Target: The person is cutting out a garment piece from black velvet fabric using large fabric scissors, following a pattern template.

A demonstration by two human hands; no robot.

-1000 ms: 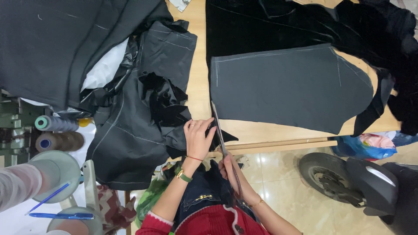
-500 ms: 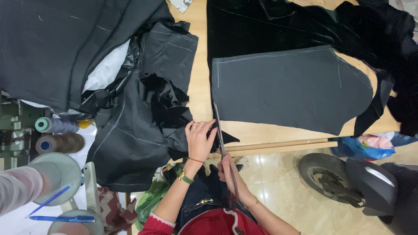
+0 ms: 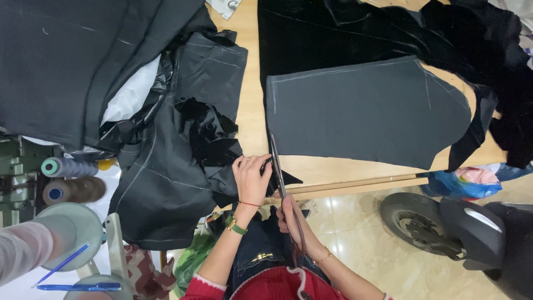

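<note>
A: Left hand (image 3: 251,179) flat on the dark scrap of cloth (image 3: 222,178) at the near edge of the wooden table (image 3: 251,83), fingers together and pressing down, fingertips just beside the blades

B: And the right hand (image 3: 293,218)?

A: Wrapped around the handles of the long scissors (image 3: 277,166), fingers curled through the loops; blades nearly closed, pointing away toward the corner of the grey cut panel (image 3: 366,111)

B: Feel of that panel?

A: Probably light and limp, thin woven stuff lying flat with chalk lines along 2 edges; likely to slide on bare wood and pucker if lifted by 1 corner. Best pinned with a flat palm close to the cutting line, never pinched far out

B: Anything else close by?

A: Black shiny lining (image 3: 205,130) bunched to the left, looking slippery, thread cones (image 3: 69,167) further left, a scooter wheel (image 3: 413,225) on the floor at the right
</note>
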